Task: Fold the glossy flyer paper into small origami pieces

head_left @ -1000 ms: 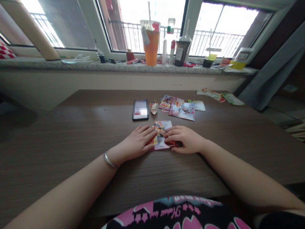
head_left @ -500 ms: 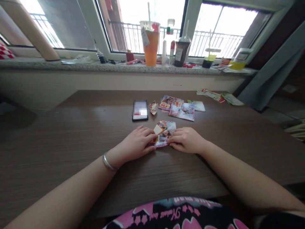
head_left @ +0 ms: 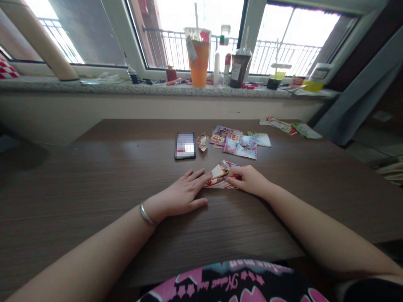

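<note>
A folded colourful printed paper (head_left: 218, 172), with a pale patch and red-edged strips, lies on the brown table between my hands. My left hand (head_left: 182, 193) is spread flat, its fingertips resting on the paper's left end and its thumb stretched out on the table. At the right end, my right hand (head_left: 250, 180) has its thumb and fingers pinched on the paper, hiding part of it. Just beyond lies a small crumpled or folded paper piece (head_left: 202, 142), beside a phone-like device (head_left: 185, 158) with a black rim and a blurred screen.
Printed leaflets (head_left: 241, 147) overlap behind my right hand. More green and red leaflets (head_left: 281, 126) lie at the table's far right. On the stone windowsill (head_left: 151, 88) stand a tall orange drink cup (head_left: 200, 63), a dark drink cup (head_left: 239, 69) and several small items.
The paper's lower part has been folded up, so it is now narrower with slanting edges. My left fingers have spread flatter; my right hand has shifted slightly up and now pinches the paper.
</note>
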`<move>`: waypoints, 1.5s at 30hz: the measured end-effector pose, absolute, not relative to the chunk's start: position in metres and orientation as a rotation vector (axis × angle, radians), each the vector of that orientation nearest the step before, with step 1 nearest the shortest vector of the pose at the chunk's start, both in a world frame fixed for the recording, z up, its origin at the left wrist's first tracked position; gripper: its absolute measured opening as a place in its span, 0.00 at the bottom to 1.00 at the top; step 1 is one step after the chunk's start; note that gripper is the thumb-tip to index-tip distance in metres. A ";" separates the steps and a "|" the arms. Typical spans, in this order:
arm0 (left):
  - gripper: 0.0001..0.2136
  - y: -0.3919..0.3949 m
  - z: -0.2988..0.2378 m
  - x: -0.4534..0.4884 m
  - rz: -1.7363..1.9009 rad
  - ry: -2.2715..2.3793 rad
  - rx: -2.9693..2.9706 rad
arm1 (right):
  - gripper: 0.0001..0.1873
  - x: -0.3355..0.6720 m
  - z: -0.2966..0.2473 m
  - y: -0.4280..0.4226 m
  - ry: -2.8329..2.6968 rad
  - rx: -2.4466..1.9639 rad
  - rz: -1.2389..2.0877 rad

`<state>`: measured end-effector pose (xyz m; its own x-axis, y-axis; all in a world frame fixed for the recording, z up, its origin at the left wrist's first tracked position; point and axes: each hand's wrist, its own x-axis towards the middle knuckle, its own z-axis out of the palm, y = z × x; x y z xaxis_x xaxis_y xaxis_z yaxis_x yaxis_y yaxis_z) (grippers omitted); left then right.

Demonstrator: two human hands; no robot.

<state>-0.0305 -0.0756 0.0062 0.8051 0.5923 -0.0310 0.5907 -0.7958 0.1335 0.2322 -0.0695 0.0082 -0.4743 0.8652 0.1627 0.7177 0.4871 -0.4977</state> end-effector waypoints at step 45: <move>0.23 -0.076 0.016 -0.027 0.250 0.649 2.908 | 0.08 0.253 0.006 -0.049 -2.395 -1.630 0.353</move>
<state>-0.0272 -0.0757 0.0163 0.8923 0.4326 0.1290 0.4073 -0.8948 0.1829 0.2526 -0.0492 0.0056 -0.3590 0.9321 0.0479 0.8787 0.3548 -0.3195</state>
